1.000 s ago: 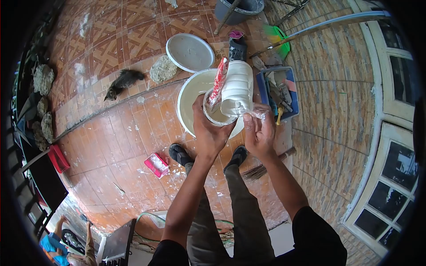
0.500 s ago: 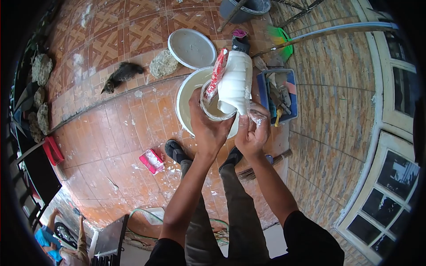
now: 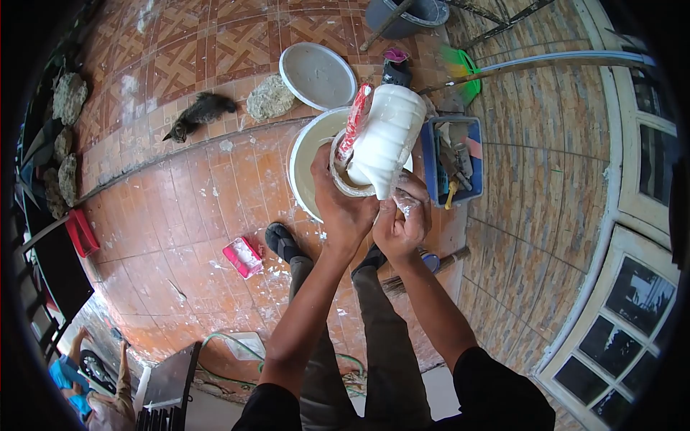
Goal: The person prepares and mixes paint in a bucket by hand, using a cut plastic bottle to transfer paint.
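My left hand (image 3: 341, 205) is wrapped round a small paint-smeared cup (image 3: 350, 188). A red handle (image 3: 356, 118) spotted with white leans upright in the cup; its lower end is hidden. Over the cup's right side lies a ribbed, bottle-shaped object (image 3: 392, 129) coated in glossy white, its narrow end pointing down toward me. My right hand (image 3: 402, 221), with white smears on its fingers, is closed at that narrow end, and the fingertips pinch it. Beneath both hands stands a white bucket (image 3: 305, 172) with pale liquid inside, partly covered by the hands and cup.
A round lid (image 3: 318, 75) and a rock (image 3: 270, 98) lie beyond the bucket, near a kitten (image 3: 200, 115). At right is a blue crate (image 3: 474, 188) of tools beside the wall. A pink tray (image 3: 243, 257) sits by my left foot. Another person (image 3: 108, 402) is at lower left.
The white bottle-shaped object has turned slightly, its upper end tipping to the right. Both hands keep their grip. The whole view has shifted a little.
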A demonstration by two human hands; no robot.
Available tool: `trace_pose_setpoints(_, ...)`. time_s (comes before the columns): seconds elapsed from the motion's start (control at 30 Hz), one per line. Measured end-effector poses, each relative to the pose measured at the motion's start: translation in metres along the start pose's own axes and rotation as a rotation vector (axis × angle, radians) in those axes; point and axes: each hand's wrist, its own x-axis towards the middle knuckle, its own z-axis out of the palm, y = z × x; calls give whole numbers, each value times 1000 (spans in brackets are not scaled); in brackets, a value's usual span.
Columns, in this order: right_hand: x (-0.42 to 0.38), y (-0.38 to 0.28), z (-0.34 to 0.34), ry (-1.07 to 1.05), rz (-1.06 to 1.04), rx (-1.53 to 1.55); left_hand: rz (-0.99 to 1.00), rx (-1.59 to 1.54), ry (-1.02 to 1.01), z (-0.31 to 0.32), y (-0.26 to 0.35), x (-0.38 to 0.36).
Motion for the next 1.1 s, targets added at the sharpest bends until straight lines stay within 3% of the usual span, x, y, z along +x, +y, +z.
trace_pose_setpoints(1.0, 2, -2, 0, -17, -25, -7, 24, -54, 2, 0, -6, 3)
trace_pose_setpoints(1.1, -1, -9, 1, 64, 172, 183, -31, -83, -16, -9, -14, 1)
